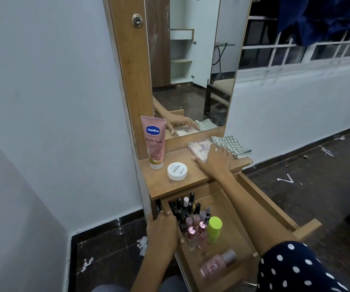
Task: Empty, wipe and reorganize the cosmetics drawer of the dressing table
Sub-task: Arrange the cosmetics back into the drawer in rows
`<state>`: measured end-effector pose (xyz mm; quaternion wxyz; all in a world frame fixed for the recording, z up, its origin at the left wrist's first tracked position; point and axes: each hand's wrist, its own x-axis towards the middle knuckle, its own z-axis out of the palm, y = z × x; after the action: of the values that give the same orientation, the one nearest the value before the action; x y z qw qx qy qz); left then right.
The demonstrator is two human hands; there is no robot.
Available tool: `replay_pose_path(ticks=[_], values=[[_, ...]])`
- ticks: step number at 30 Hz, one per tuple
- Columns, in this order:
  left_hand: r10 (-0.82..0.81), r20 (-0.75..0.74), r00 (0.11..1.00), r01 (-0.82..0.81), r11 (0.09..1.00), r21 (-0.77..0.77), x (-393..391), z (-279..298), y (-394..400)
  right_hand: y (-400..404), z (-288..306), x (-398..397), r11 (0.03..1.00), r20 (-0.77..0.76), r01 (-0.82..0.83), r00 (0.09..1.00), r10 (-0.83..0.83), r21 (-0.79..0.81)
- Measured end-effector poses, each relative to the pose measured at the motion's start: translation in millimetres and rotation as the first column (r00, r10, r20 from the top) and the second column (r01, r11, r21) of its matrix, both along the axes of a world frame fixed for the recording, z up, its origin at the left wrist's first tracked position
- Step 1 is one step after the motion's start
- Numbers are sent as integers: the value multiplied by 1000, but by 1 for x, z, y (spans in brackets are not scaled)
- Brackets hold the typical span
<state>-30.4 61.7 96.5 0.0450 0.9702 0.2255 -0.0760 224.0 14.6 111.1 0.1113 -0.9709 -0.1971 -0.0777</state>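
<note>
Drawer: open wooden drawer (260, 199) pulled out under the wooden dressing-table top (163, 186); its near end runs under the dotted sleeve and off the bottom edge, so front is cut off.
Hidden bits: back rows of the cluster of small nail-polish bottles (191, 216) sit in shadow under the tabletop lip, count not readable; left side of the cluster is covered by the left hand.
Flat item: pale flat rectangular palette or box (198, 149) on the tabletop, print blurred (can't tell which it is), near corner hidden by the right hand.
Left hand: left hand (164, 232) grips the drawer's left side wall, fingers curled over the rim, thumb inside against the bottles.
Right hand: right hand (216, 159) lies on the flat item, fingers spread and nearly straight, palm down, thumb stretched out onto the wood; fingertips reach the edge of the green-and-white checked cloth (232, 145), contact unclear.
In drawer: lime-green capped bottle (214, 229) upright just right of the polish cluster; pink clear bottle with silver cap (217, 264) lying on its side nearer the camera, blurred.
On top: pink Vaseline tube (154, 142) standing cap down at left by the mirror frame; white round jar (177, 171) just right of it and nearer the camera.
Mirror: tall mirror (191, 70) reflects the right hand, flat item and cloth.
Sleeve: dark polka-dot sleeve (300, 270) at lower right, cut off by the frame.
</note>
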Motion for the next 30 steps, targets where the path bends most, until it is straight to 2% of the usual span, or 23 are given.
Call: replay_pose_path(ticks=[6,11,15,27,30], values=[[4,0,1000,-4,1000,-4,-1,-2,1,3,-1,-4,999,-32,10,999,-9,35],[6,22,1000,-6,1000,-2,-1,-4,1,-1,-13,-18,997,133,-41,991,32,70],[2,11,1000,-2,1000,4,1,-5,3,-6,-17,-21,997,210,-78,975,77,-5],[15,38,999,-13,999,-45,-2,-7,3,-22,-16,-51,986,246,-132,957,154,-105],[20,44,999,-17,999,-51,-2,-6,3,-31,-16,-53,982,199,-190,962,186,2]])
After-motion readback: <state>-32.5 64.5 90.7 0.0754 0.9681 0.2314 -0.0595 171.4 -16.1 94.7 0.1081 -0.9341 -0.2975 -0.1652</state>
